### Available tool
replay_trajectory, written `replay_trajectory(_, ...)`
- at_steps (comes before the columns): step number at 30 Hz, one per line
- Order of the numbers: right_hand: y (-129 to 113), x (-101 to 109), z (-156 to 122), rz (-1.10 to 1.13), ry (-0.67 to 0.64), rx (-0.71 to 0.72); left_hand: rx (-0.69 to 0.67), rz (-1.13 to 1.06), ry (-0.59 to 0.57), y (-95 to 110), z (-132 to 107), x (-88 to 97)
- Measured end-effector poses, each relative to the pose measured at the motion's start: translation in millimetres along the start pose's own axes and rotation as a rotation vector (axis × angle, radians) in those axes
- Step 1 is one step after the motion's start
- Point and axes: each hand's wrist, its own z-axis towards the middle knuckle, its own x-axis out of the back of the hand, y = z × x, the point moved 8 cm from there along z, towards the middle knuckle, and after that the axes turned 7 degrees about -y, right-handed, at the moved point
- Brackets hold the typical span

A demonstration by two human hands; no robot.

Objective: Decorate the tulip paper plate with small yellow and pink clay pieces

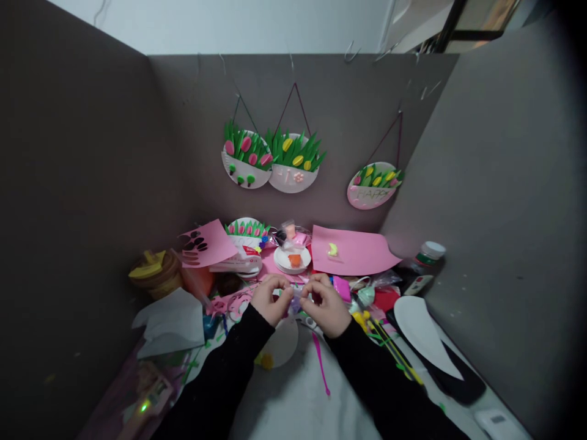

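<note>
My left hand (272, 299) and my right hand (327, 307) meet over the middle of the table, thumbs and fingertips pinched together. Between them is a small clear packet with something light purple in it (296, 302), which both hands hold by its sides. What exactly the purple stuff is cannot be made out. Below the hands lies a white paper plate (283, 343) with a yellow flower shape (266, 361) at its lower left edge. A magenta modelling tool (320, 365) lies on the white table cover, just below my right hand.
Paper-plate baskets with tulips (293, 177) hang on the grey partition. Behind my hands are a pink sheet (355, 247) and small white plates (280, 264) with orange clay (294, 260). White half-plates (424, 333) and a lidded jar (430, 253) stand right; crumpled white paper (172, 324) lies left.
</note>
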Motion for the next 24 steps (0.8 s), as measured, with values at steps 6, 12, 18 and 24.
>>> replay_trajectory(6,-1.8,-0.8,-0.7,0.019,-0.014,0.000,-0.105,0.203,-0.052,11.8,-0.7,-5.1)
replay_trajectory(12,-2.5,-3.3,-1.2,0.020,-0.026,0.002,-0.113,0.255,-0.082,16.3,-2.8,-8.4)
replay_trajectory(18,-2.9,0.3,-1.4,-0.004,-0.005,0.014,-0.083,0.243,-0.089,14.7,-0.4,-6.7)
replay_trajectory(24,-6.7,2.7,-1.7,-0.018,-0.001,0.034,-0.128,0.238,-0.089,18.4,0.2,-3.3)
